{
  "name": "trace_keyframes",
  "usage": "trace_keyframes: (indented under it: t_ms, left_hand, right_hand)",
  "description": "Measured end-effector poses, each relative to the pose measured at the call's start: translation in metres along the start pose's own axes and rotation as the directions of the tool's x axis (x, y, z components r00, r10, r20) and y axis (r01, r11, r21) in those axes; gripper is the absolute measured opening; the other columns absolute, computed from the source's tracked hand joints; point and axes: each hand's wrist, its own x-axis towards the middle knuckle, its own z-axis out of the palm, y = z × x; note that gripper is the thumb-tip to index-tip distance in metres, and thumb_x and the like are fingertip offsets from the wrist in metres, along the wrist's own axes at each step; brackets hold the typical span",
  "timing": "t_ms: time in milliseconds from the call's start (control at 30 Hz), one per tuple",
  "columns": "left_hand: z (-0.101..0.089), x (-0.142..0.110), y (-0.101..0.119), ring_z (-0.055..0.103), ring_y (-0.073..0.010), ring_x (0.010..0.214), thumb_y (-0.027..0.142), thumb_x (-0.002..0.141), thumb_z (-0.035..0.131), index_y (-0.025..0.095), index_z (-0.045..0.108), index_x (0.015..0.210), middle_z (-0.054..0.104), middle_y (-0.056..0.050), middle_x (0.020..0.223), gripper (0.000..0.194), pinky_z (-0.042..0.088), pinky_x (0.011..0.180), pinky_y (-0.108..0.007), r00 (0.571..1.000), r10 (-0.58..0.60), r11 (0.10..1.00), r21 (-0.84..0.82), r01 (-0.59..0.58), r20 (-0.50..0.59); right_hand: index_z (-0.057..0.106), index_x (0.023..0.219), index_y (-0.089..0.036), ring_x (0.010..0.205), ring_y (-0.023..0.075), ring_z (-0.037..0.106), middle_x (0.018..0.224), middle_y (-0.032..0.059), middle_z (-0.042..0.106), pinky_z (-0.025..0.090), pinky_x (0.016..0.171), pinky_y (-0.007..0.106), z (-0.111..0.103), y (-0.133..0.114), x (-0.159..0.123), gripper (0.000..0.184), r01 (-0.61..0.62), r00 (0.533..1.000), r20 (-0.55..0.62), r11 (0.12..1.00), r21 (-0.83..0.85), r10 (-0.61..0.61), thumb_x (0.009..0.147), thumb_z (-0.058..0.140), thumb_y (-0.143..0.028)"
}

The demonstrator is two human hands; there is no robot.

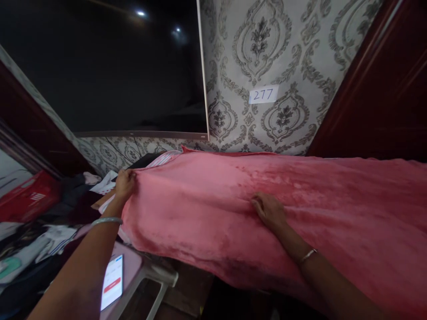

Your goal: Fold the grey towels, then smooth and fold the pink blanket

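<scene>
A large pink plush blanket (300,209) lies spread over a raised surface in front of me. My left hand (125,183) grips the blanket's left edge, fingers closed on the fabric. My right hand (269,210) rests on top of the blanket near its middle, fingers curled and pressed into the pile. Both wrists wear bangles.
A phone with a lit screen (112,281) lies on a pink plastic stool (147,271) at lower left. Piled clothes (40,240) and a red crate (28,200) sit at left. A dark TV screen (110,66) hangs on patterned wallpaper with a "277" label (263,94). Dark wooden panels stand at right.
</scene>
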Motion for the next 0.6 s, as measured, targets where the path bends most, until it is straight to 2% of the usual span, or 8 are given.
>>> trace_keyframes:
  t_ms: [67,133,233,333,433,533,600]
  left_hand:
    - [-0.003,-0.001,0.005,0.059,-0.0304,0.093,0.02,0.078,0.046,0.02,0.059,0.079,0.055,-0.011,0.083,0.013,0.051,0.09,-0.046,0.999,-0.042,0.999,0.005,0.042,-0.007]
    - [-0.006,-0.002,0.011,0.059,-0.0304,0.096,0.019,0.079,0.046,0.021,0.058,0.08,0.055,-0.011,0.086,0.013,0.05,0.093,-0.046,0.997,-0.076,0.997,0.007,0.076,-0.012]
    - [-0.013,-0.006,0.019,0.058,-0.0291,0.096,0.018,0.08,0.045,0.021,0.057,0.08,0.055,-0.011,0.089,0.013,0.05,0.094,-0.045,0.995,-0.099,0.995,-0.003,0.099,-0.012]
    - [-0.021,-0.009,0.024,0.057,-0.0282,0.094,0.019,0.079,0.046,0.021,0.056,0.078,0.055,-0.01,0.09,0.011,0.051,0.093,-0.044,0.994,-0.107,0.994,-0.015,0.107,0.01]
    - [-0.032,-0.011,0.027,0.058,-0.0287,0.1,0.019,0.078,0.048,0.021,0.055,0.075,0.058,-0.012,0.095,0.008,0.05,0.096,-0.044,0.997,-0.075,0.996,-0.055,0.074,-0.017]
    - [-0.045,-0.014,0.031,0.058,-0.0287,0.11,0.019,0.077,0.048,0.021,0.053,0.073,0.061,-0.015,0.106,0.007,0.048,0.103,-0.044,0.996,-0.032,0.994,-0.105,0.022,-0.088]
    - [-0.054,-0.018,0.035,0.06,-0.0282,0.111,0.02,0.078,0.047,0.021,0.054,0.075,0.064,-0.014,0.106,0.008,0.047,0.105,-0.045,0.993,-0.028,0.991,-0.136,0.013,-0.11]
  right_hand:
    - [0.064,0.093,-0.02,0.083,0.0228,0.061,0.089,0.0075,0.068,0.045,0.074,0.032,-0.004,-0.003,-0.002,0.027,0.089,0.995,0.041,0.996,-0.01,-0.089,0.095,0.052,-0.044]
    - [0.064,0.091,-0.02,0.083,0.0226,0.061,0.09,0.0074,0.067,0.044,0.074,0.032,-0.005,-0.004,-0.003,0.025,0.138,0.987,0.087,0.989,-0.049,-0.133,0.094,0.056,-0.044]
    - [0.062,0.084,-0.021,0.081,0.0219,0.059,0.087,0.0075,0.065,0.042,0.071,0.031,-0.002,-0.001,-0.004,0.023,0.145,0.982,0.138,0.984,-0.105,-0.131,0.096,0.051,-0.037]
    - [0.06,0.08,-0.021,0.077,0.0207,0.059,0.082,0.0067,0.064,0.042,0.069,0.03,0.0,0.004,-0.002,0.029,0.13,0.981,0.155,0.987,-0.091,-0.115,0.099,0.044,-0.033]
    - [0.06,0.08,-0.022,0.076,0.021,0.06,0.08,0.0066,0.064,0.043,0.069,0.031,-0.01,0.004,0.005,0.034,0.11,0.988,0.109,0.993,-0.046,-0.105,0.102,0.038,-0.036]
    - [0.061,0.082,-0.022,0.078,0.0221,0.062,0.082,0.0078,0.065,0.045,0.07,0.031,-0.031,-0.002,0.011,0.037,0.097,0.995,0.015,0.995,-0.012,-0.096,0.102,0.038,-0.041]
    - [0.062,0.082,-0.022,0.079,0.022,0.063,0.083,0.0078,0.066,0.045,0.071,0.031,-0.046,-0.006,0.013,0.038,0.102,0.994,-0.038,0.995,0.012,-0.101,0.103,0.039,-0.044]
